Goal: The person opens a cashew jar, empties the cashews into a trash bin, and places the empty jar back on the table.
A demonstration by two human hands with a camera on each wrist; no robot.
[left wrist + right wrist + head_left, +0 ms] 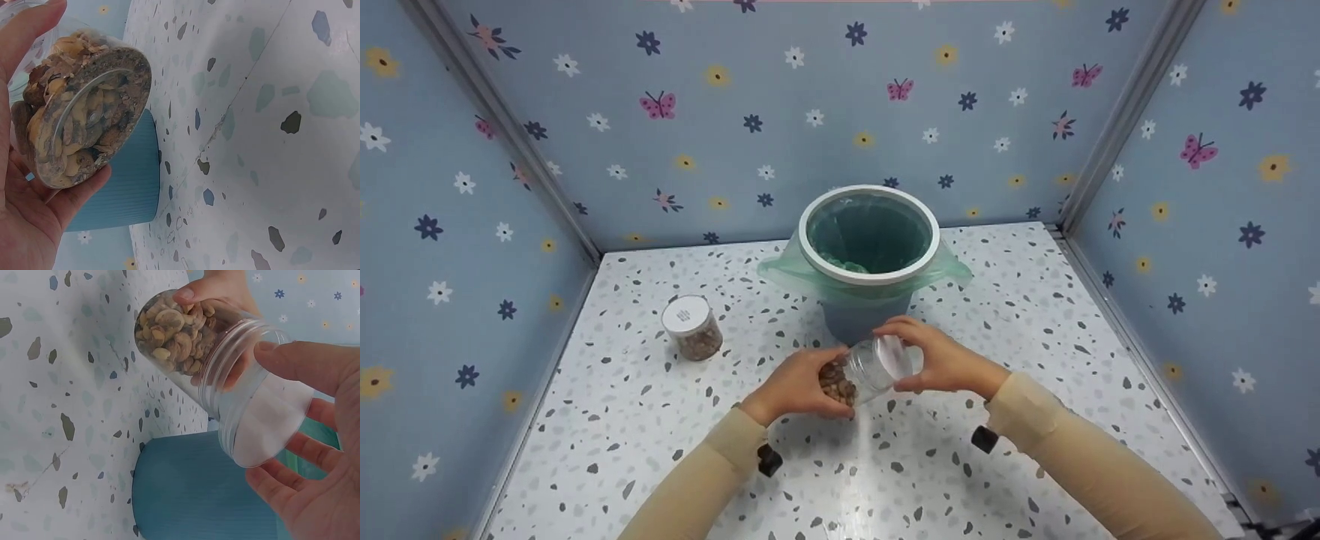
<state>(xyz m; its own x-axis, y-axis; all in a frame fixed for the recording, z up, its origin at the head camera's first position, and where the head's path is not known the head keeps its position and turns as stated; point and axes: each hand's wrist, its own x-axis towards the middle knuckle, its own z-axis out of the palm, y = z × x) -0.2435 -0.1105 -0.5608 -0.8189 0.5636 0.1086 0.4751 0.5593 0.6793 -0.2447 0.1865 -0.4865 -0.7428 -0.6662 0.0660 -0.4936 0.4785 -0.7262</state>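
My left hand (pixel 802 384) grips a clear plastic jar (pixel 864 373) around its lower part. The jar lies tilted, its mouth toward my right hand (pixel 939 358). Brown and tan nut-like pieces (pixel 174 332) fill its lower portion, with fine crumbs against the base (pixel 93 121) in the left wrist view. Between thumb and fingers, my right hand holds a clear-rimmed lid (pixel 273 419) with a white face. The lid sits right at the jar's mouth, at a slight angle to it in the right wrist view. Both hands are above the table, in front of a bin.
Behind the hands stands the blue bin (pixel 864 319) with a white rim (pixel 870 277) and a green liner (pixel 787 270) folded over it. A second jar (pixel 697 341) with a white lid (pixel 687 313) stands upright at left on the speckled table (pixel 622 420). Patterned panels (pixel 825 90) enclose three sides.
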